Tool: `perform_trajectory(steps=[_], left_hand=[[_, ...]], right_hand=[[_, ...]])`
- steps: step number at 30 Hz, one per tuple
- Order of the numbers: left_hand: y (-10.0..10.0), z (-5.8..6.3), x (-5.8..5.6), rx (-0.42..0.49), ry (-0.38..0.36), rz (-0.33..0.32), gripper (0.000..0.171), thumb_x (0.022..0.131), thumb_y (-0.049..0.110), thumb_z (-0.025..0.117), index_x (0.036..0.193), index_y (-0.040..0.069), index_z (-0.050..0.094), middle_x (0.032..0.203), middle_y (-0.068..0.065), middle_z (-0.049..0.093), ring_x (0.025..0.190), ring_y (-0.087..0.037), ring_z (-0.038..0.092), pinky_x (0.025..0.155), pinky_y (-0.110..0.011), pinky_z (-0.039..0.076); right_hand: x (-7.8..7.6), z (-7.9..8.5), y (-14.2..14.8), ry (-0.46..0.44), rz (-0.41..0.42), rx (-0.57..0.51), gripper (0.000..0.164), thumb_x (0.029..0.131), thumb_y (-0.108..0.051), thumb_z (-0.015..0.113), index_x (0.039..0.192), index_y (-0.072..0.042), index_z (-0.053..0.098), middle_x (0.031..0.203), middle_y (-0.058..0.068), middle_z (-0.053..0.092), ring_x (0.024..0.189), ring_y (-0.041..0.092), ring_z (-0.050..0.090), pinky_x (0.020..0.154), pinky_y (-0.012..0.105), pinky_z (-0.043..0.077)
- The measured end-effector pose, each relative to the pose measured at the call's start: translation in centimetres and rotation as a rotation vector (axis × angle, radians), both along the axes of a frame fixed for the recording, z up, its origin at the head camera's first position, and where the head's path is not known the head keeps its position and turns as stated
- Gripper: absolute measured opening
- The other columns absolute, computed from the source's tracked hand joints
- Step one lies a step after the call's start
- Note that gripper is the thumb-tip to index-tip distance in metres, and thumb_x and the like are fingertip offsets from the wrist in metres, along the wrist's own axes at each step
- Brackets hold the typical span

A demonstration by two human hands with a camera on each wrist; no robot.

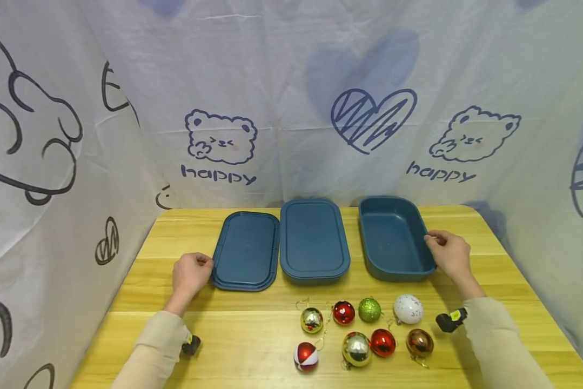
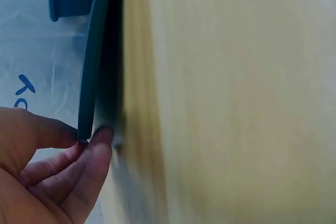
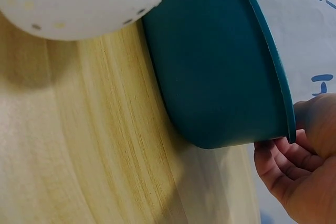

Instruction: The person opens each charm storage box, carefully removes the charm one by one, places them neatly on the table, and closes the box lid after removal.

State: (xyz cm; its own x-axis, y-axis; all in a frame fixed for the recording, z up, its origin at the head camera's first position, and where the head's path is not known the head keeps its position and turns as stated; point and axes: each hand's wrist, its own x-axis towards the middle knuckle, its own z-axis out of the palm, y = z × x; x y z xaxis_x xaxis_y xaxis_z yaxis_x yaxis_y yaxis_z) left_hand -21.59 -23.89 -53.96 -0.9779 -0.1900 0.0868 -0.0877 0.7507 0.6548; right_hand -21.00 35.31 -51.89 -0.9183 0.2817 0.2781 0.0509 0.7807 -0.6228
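Observation:
My left hand pinches the left edge of a flat blue lid. In the left wrist view the thumb is on one face of the lid and the fingertips are on the other, with the lid's edge raised off the wood. At the right, my right hand grips the right rim of an open blue box, which has nothing inside. The right wrist view shows the thumb above the rim and curled fingers under it, by the box's outer wall.
Between lid and open box stands a covered blue box. Several Christmas baubles lie in front, including a white speckled one, a green one, a large gold one and a red-and-white one. Printed cloth hangs behind the wooden table.

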Motion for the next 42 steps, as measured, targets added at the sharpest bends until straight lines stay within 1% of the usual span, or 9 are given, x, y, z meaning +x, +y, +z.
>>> perform_trajectory(steps=[4, 7, 11, 15, 19, 26, 33, 39, 42], left_hand=[[0.2, 0.6, 0.0, 0.123, -0.038, 0.013, 0.029, 0.1, 0.013, 0.061, 0.116, -0.004, 0.077, 0.092, -0.02, 0.08, 0.052, -0.014, 0.067, 0.056, -0.027, 0.052], [0.3, 1.0, 0.2, 0.202, -0.06, 0.029, 0.036, 0.101, 0.013, 0.061, 0.128, -0.008, 0.072, 0.104, -0.027, 0.078, 0.05, -0.014, 0.066, 0.053, -0.027, 0.053], [0.4, 1.6, 0.3, 0.279, -0.074, 0.039, 0.039, 0.104, 0.017, 0.061, 0.132, -0.009, 0.07, 0.118, -0.032, 0.074, 0.057, -0.011, 0.068, 0.058, -0.032, 0.061], [0.6, 2.5, 0.4, 0.346, -0.092, 0.038, 0.037, 0.105, 0.02, 0.063, 0.128, -0.008, 0.073, 0.117, -0.029, 0.075, 0.063, -0.005, 0.067, 0.065, -0.037, 0.065], [0.9, 3.4, 0.5, 0.438, -0.141, 0.034, 0.036, 0.104, 0.019, 0.065, 0.126, -0.008, 0.073, 0.114, -0.024, 0.077, 0.064, -0.005, 0.067, 0.066, -0.035, 0.064], [1.3, 4.9, 0.8, 0.607, -0.22, -0.017, 0.046, 0.105, 0.024, 0.066, 0.14, -0.007, 0.064, 0.133, -0.024, 0.071, 0.077, -0.004, 0.074, 0.072, -0.024, 0.062], [1.5, 6.3, 1.3, 0.687, -0.174, -0.086, 0.055, 0.105, 0.028, 0.068, 0.146, -0.007, 0.058, 0.133, -0.023, 0.069, 0.08, -0.002, 0.077, 0.073, -0.023, 0.063], [1.9, 7.5, 1.6, 0.717, -0.084, -0.06, 0.052, 0.105, 0.027, 0.067, 0.144, -0.007, 0.059, 0.135, -0.026, 0.067, 0.081, 0.002, 0.075, 0.076, -0.02, 0.063], [2.2, 8.1, 1.8, 0.736, -0.041, -0.042, 0.05, 0.105, 0.027, 0.067, 0.143, -0.006, 0.061, 0.133, -0.025, 0.068, 0.081, 0.001, 0.075, 0.076, -0.02, 0.063]], right_hand=[[0.0, -0.1, 0.1, -0.005, 0.005, 0.001, 0.039, 0.107, -0.021, 0.061, 0.127, 0.011, 0.069, 0.113, 0.034, 0.073, 0.098, 0.046, 0.07, 0.068, 0.03, 0.052], [0.0, -0.1, 0.1, -0.005, 0.007, 0.002, 0.039, 0.107, -0.021, 0.062, 0.127, 0.01, 0.07, 0.113, 0.034, 0.073, 0.098, 0.046, 0.07, 0.069, 0.031, 0.052], [0.0, 0.0, 0.1, -0.004, 0.005, 0.0, 0.039, 0.107, -0.022, 0.061, 0.127, 0.01, 0.07, 0.112, 0.033, 0.073, 0.098, 0.046, 0.07, 0.068, 0.03, 0.051], [0.0, 0.0, 0.1, -0.006, 0.002, 0.0, 0.039, 0.107, -0.022, 0.061, 0.127, 0.011, 0.07, 0.112, 0.033, 0.073, 0.098, 0.046, 0.07, 0.068, 0.03, 0.052], [-0.1, 0.0, 0.2, -0.015, 0.004, -0.006, 0.04, 0.107, -0.023, 0.061, 0.128, 0.011, 0.069, 0.114, 0.033, 0.073, 0.099, 0.046, 0.071, 0.068, 0.03, 0.052], [-0.2, 0.0, 0.2, -0.056, -0.002, -0.027, 0.043, 0.109, -0.026, 0.059, 0.13, 0.01, 0.068, 0.117, 0.033, 0.072, 0.101, 0.045, 0.07, 0.068, 0.027, 0.051], [-0.2, 0.2, -0.1, -0.073, -0.01, -0.036, 0.043, 0.109, -0.026, 0.058, 0.132, 0.009, 0.068, 0.119, 0.033, 0.071, 0.103, 0.044, 0.069, 0.07, 0.031, 0.054], [-0.1, 0.2, -0.1, -0.069, 0.019, -0.017, 0.046, 0.11, -0.027, 0.057, 0.135, 0.01, 0.066, 0.123, 0.034, 0.07, 0.107, 0.048, 0.069, 0.083, 0.054, 0.06], [-0.2, 0.2, -0.2, -0.073, 0.023, -0.021, 0.047, 0.11, -0.028, 0.056, 0.136, 0.01, 0.065, 0.124, 0.034, 0.07, 0.109, 0.049, 0.069, 0.087, 0.057, 0.06]])
